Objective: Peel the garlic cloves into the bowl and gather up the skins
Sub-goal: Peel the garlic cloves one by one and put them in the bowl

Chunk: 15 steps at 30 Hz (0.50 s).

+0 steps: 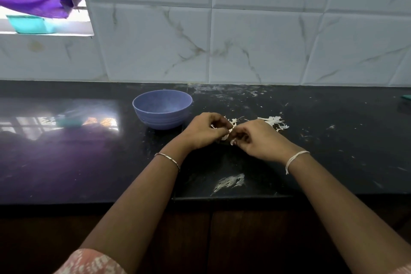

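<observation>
We judge peeling barely under way: at mid-frame the left hand (205, 130) and right hand (258, 140) meet, pinching a clove (229, 131), while the bowl (155, 118) just left shows no cloves and skins (274, 120) lie ungathered to the right.

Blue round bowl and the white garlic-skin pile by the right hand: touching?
Apart. Head view: blue round bowl sits left of the left hand; white garlic-skin pile lies behind the right hand, black countertop between.

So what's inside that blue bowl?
Inside the bowl only the far inner wall shows, and it looks bare, with nothing resting on it. The near rim hides the lowest part, so anything lying at the bottom cannot be seen.
</observation>
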Motion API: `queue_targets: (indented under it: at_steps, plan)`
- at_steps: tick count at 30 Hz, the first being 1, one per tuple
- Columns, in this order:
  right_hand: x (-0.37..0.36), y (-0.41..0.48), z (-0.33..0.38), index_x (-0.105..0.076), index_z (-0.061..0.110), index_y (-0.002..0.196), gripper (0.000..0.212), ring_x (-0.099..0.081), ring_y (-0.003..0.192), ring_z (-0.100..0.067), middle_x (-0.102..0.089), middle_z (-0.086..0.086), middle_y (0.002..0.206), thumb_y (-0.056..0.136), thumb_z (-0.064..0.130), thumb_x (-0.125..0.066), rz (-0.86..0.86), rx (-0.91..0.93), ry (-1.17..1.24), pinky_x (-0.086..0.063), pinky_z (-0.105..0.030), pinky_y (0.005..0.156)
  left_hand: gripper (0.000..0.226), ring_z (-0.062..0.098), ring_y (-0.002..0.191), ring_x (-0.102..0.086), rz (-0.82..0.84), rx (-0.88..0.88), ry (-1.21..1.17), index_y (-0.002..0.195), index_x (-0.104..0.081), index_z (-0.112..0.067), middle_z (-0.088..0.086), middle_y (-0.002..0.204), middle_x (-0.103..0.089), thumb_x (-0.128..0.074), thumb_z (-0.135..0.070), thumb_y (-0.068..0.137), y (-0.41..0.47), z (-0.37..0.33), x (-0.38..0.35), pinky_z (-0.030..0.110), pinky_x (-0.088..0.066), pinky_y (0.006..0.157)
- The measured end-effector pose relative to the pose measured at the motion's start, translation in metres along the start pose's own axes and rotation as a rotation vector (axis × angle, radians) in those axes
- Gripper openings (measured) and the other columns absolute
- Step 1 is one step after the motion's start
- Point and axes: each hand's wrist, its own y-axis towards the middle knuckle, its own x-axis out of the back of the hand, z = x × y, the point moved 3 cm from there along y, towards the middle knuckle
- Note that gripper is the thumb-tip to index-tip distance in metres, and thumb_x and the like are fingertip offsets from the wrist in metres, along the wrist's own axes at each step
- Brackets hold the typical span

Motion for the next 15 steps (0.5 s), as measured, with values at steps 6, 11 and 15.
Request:
queue_targets:
  at_steps: [6, 11, 15]
  plan:
    - [0.0, 0.002, -0.001, -0.059, 0.023, 0.093, 0.014, -0.059, 0.082, -0.016, -0.064, 0.009, 0.083, 0.089, 0.009, -0.061, -0.02, 0.022, 0.027, -0.047, -0.034, 0.076, 0.018, 0.001, 0.066, -0.055, -0.005, -0.001, 0.224, 0.075, -0.066, -0.037, -0.014, 0.078, -0.065, -0.08, -0.026, 0.077, 0.0, 0.007, 0.001, 0.026, -0.05, 0.071]
    - [-0.003, 0.003, -0.008, -0.056, 0.022, 0.092, 0.011, -0.053, 0.091, -0.016, -0.053, 0.005, 0.097, 0.092, 0.012, -0.058, 0.029, 0.018, -0.056, -0.044, -0.032, 0.081, 0.011, 0.002, 0.072, -0.053, 0.019, -0.038, 0.285, 0.084, -0.075, -0.033, -0.014, 0.082, -0.062, -0.082, -0.028, 0.076, 0.0, 0.005, 0.002, 0.022, -0.046, 0.07]
    - [-0.003, 0.001, -0.011, -0.062, 0.021, 0.091, 0.006, -0.052, 0.084, -0.011, -0.055, 0.006, 0.091, 0.092, 0.015, -0.06, 0.059, -0.009, -0.064, -0.04, -0.026, 0.075, 0.009, 0.006, 0.08, -0.056, 0.027, -0.042, 0.342, 0.085, -0.075, -0.035, -0.016, 0.084, -0.06, -0.08, -0.034, 0.077, 0.001, 0.006, 0.001, 0.035, -0.053, 0.08]
